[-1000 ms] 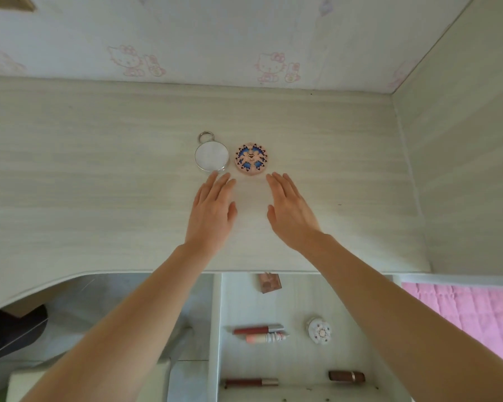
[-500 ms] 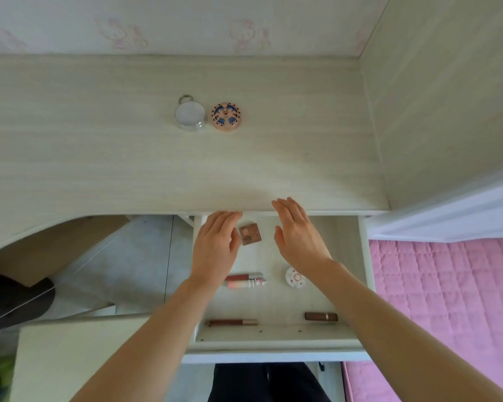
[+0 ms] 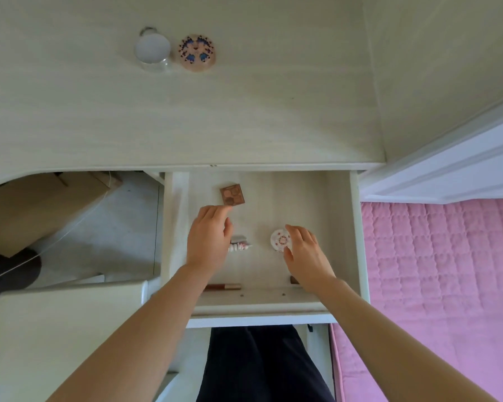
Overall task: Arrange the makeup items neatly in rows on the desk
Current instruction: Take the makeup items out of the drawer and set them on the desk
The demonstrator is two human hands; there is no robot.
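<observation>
Head view looks into the open drawer [image 3: 356,227]: the left hand [image 3: 209,239], fingers loosely curled and grasping nothing, hovers just below the small square eyeshadow palette [image 3: 232,194], over two lip tubes [image 3: 240,245]. Right of it, the right hand [image 3: 305,252] pinches the round white compact [image 3: 279,240] by its rim, probably light, stiff and slick.

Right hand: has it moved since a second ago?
Yes. The right hand left the desk top beside the patterned round compact and came toward the person, down into the open drawer, reaching the white round case.
</observation>
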